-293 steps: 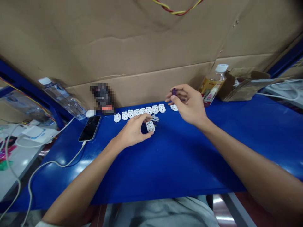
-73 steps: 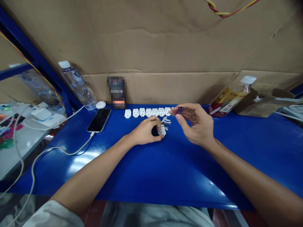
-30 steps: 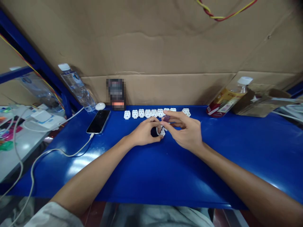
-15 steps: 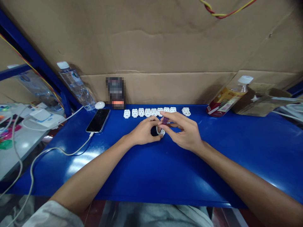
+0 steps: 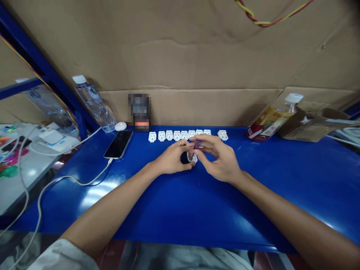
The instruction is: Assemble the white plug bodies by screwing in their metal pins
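Note:
Thumb and fingers of my left hand [image 5: 172,159] are closed around a small white plastic plug part [image 5: 194,158] at the middle of the table. My right hand [image 5: 223,159] pinches the purple handle of a small screwdriver [image 5: 198,143]. Its thin dark shaft points down at the white part; where the tip meets it is too small to make out. Behind my hands several similar white plug parts [image 5: 176,135] stand in a row, partly covered by my right fingers. One more white plug part [image 5: 222,135] lies apart, to the right of the row.
On the left of the blue table [image 5: 174,210] lie a phone [image 5: 118,144] with a white cable and a round white object [image 5: 120,126]. A water bottle [image 5: 94,103], a blurred dark box [image 5: 140,112], a drink bottle [image 5: 274,118] and a cardboard box [image 5: 306,125] line the back.
The whole view has shifted slightly. Both hands keep the same grip, and the screwdriver stays over the white plug part with little visible movement.

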`<control>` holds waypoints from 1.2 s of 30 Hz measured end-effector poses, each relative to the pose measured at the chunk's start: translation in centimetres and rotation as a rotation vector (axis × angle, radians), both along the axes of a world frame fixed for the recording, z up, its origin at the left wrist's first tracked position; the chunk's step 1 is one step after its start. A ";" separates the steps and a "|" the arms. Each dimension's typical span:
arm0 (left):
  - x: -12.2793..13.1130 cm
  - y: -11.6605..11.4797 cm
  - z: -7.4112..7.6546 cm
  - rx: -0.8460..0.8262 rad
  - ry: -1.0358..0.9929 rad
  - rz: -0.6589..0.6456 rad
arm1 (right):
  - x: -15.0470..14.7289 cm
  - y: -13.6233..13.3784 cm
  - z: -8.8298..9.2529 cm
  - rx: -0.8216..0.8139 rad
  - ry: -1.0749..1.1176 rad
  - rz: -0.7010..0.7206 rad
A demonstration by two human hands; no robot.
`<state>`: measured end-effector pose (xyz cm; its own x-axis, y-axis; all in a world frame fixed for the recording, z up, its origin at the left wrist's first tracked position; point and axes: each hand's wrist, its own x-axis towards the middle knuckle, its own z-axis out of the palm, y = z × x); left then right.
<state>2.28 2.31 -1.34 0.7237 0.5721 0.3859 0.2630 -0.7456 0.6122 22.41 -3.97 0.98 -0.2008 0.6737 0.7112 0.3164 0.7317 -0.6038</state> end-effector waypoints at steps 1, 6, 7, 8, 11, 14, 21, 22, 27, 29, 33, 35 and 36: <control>0.0 0.0 0.1 -0.007 0.004 0.001 | 0.0 0.0 0.0 0.028 -0.002 -0.003; 0.0 -0.1 0.2 -0.004 -0.001 -0.001 | -0.1 0.0 0.2 0.027 0.008 -0.029; 0.0 -0.1 0.2 -0.001 -0.005 -0.004 | -0.1 0.0 0.2 0.016 0.014 -0.024; 0.0 -0.1 0.2 0.000 -0.008 -0.005 | -0.1 0.0 0.2 0.020 0.018 -0.019; 0.0 -0.1 0.2 -0.003 -0.016 0.000 | -0.1 0.0 0.3 0.085 0.014 -0.025; 0.0 -0.1 0.2 -0.002 -0.015 0.002 | -0.1 0.0 0.3 0.044 0.015 -0.020; 0.0 -0.2 0.3 -0.009 -0.001 0.016 | 0.0 -0.1 0.5 0.073 -0.013 -0.014; 0.0 -0.2 0.3 -0.009 0.001 0.015 | 0.1 -0.1 0.5 0.056 -0.016 -0.003; 0.0 -0.2 0.3 -0.009 -0.010 -0.001 | 0.3 -0.1 0.5 0.055 -0.052 -0.010; 0.0 -0.2 0.3 -0.005 -0.011 0.001 | 0.3 0.0 0.4 0.066 -0.059 -0.038; 0.0 -0.1 0.2 0.002 0.004 0.001 | 0.2 -0.1 0.3 -0.055 0.018 0.029; 0.0 -0.1 0.2 -0.002 0.004 -0.006 | 0.1 -0.2 0.5 -0.092 0.040 0.061; 0.0 -0.1 0.3 -0.004 0.003 -0.008 | 0.0 -0.2 0.6 -0.083 0.041 0.057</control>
<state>2.26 2.16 -1.07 0.7295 0.5678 0.3814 0.2589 -0.7453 0.6144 22.43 -4.15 1.55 -0.2120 0.7194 0.6615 0.2497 0.6943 -0.6750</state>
